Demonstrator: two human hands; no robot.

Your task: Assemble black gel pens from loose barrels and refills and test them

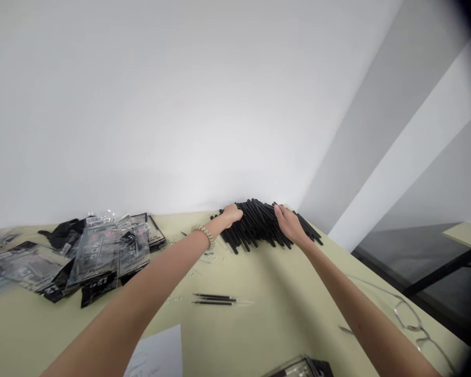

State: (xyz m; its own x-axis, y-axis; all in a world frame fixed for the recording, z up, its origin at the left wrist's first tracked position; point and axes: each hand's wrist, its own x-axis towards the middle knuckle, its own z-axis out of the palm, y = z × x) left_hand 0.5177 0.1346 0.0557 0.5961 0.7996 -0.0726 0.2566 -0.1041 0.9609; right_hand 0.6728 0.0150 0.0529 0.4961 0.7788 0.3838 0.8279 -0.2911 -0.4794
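Note:
Against the wall lies a heap of slim black pens, piled slantwise on the table. My left hand is closed at the heap's left end; its fingertips are hidden among the pens. On the other side, my right hand curls round pens at the right end, thumb uppermost, with its other fingers mostly out of sight. A few more pens lie just beyond my right hand. Nearer to me, several dark pen refills with clear tips lie side by side on the table.
Crumpled clear and black packets cover the table's left side. Small clear bits lie scattered near my left forearm. A white sheet of paper and a dark packet are at the front. Eyeglasses rest near the right edge.

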